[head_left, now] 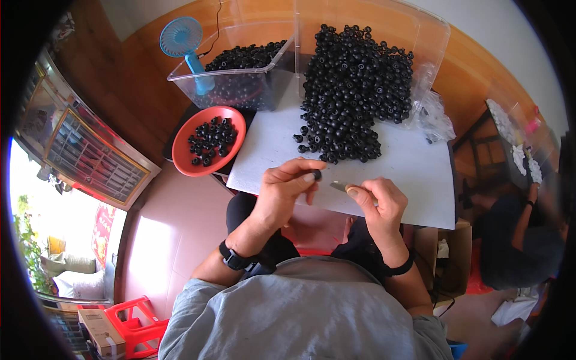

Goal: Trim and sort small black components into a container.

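Observation:
Between the thumb and fingers of my left hand [282, 189] is a small round black part [315, 174], held above the near edge of the white table top [414, 174]. My right hand [379, 204] grips a small knife [339, 186], its short blade pointing left toward the black part without touching it. Just beyond my hands spreads a big heap of the same black parts [354, 90], spilling out of a clear plastic bin [429, 45] lying with its mouth toward me. To the left, an orange-red bowl [181, 144] contains several more of these parts.
A second clear bin [264, 90] of black parts stands at the back left, with a blue fan [182, 39] at its side. A crumpled clear plastic bag [437, 117] lies right of the heap. On the far right another person [516, 240] sits at a table. Red stools [139, 324] stand lower left.

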A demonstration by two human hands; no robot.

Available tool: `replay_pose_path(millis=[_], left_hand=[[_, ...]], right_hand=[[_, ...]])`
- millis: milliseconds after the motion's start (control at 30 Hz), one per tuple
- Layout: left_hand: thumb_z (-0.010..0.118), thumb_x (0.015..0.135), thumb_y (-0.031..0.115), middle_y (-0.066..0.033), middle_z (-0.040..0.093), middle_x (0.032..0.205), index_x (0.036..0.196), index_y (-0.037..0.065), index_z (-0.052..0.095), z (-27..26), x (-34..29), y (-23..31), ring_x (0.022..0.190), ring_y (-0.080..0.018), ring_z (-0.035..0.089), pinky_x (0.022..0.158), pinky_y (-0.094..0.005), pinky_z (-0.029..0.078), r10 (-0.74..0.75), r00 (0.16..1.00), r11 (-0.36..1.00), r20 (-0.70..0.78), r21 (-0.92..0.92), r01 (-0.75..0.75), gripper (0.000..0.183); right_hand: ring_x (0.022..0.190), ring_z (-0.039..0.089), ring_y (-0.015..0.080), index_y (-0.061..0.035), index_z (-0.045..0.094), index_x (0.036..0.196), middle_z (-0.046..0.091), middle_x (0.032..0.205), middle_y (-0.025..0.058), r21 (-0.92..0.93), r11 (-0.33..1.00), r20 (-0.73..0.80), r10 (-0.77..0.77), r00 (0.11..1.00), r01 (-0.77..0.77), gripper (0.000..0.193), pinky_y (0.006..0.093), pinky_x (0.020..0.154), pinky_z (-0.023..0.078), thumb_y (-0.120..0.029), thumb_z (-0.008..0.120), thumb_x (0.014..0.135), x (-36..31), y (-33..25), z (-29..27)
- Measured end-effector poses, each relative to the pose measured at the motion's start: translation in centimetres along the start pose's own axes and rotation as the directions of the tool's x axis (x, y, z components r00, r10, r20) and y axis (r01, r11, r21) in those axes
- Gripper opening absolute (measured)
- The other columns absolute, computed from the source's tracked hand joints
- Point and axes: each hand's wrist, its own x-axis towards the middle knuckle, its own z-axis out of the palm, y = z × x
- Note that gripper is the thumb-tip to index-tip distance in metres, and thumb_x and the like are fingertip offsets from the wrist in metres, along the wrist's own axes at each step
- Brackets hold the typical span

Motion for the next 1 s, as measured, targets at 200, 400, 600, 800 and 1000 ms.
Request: replay_pose_path(millis=[200, 400, 600, 800, 1000], left_hand=[[0.06, 0.087, -0.009, -0.0016, 0.064, 0.094, 0.112, -0.001, 0.074, -7.2, 0.3, 6.6, 0.072, -0.0082, 0.058, 0.061, -0.0224, 0.048, 0.485, 0.844, 0.715, -0.23, 0.66, -0.231, 0.03], [0.073, 0.075, 0.001, -0.0107, 0.067, 0.111, 0.103, 0.008, 0.076, -10.0, 1.6, 8.2, 0.108, -0.0346, 0.056, 0.093, -0.0441, 0.049, 0.658, 0.736, -0.183, 0.16, 0.982, -0.05, 0.029], [0.081, 0.083, 0.029, -0.0224, 0.058, 0.131, 0.136, 0.008, 0.059, -3.2, 4.9, 2.9, 0.124, -0.0393, 0.051, 0.101, -0.0502, 0.044, 0.375, 0.858, -0.129, 0.35, 0.937, -0.326, 0.061], [0.072, 0.09, 0.042, -0.0266, 0.05, 0.145, 0.147, 0.006, 0.049, -0.6, 5.2, -1.6, 0.136, -0.043, 0.043, 0.108, -0.053, 0.038, 0.272, 0.91, -0.156, 0.313, 0.947, -0.28, 0.071], [0.075, 0.086, 0.025, -0.0238, 0.053, 0.144, 0.142, 0.004, 0.055, -0.5, 3.1, -0.4, 0.129, -0.0416, 0.05, 0.106, -0.0508, 0.042, 0.258, 0.892, 0.008, 0.372, 0.922, -0.387, 0.063]], right_hand=[[0.056, 0.053, 0.0219, -0.0099, 0.062, 0.076, 0.057, 0.064, 0.0015, -0.108, 0.991, 0.037, -0.071, 0.997, 0.074, 0.023, 0.0359, 0.051, 0.04, -0.02, 0.082, 0.083, -0.1, 0.3, -0.1], [0.057, 0.054, 0.023, -0.0108, 0.061, 0.075, 0.057, 0.064, 0.0013, -0.14, 0.984, 0.036, -0.107, 0.994, 0.111, 0.024, 0.0368, 0.052, 0.041, -0.021, 0.081, 0.083, -0.1, 0.3, 0.0], [0.057, 0.054, 0.0236, -0.011, 0.061, 0.075, 0.056, 0.064, 0.0019, -0.154, 0.978, 0.031, -0.137, 0.99, 0.14, 0.024, 0.0373, 0.052, 0.041, -0.021, 0.082, 0.082, -0.2, 0.4, 0.2], [0.056, 0.052, 0.0229, -0.0085, 0.061, 0.075, 0.057, 0.064, 0.002, -0.159, 0.973, 0.039, -0.161, 0.986, 0.166, 0.024, 0.0363, 0.052, 0.039, -0.017, 0.083, 0.081, -0.2, 0.0, 0.2], [0.06, 0.053, 0.0229, -0.0112, 0.06, 0.076, 0.053, 0.066, 0.0015, -0.207, 0.961, 0.049, -0.176, 0.983, 0.183, 0.027, 0.0367, 0.054, 0.04, -0.025, 0.082, 0.082, -0.4, 0.4, 0.1]])
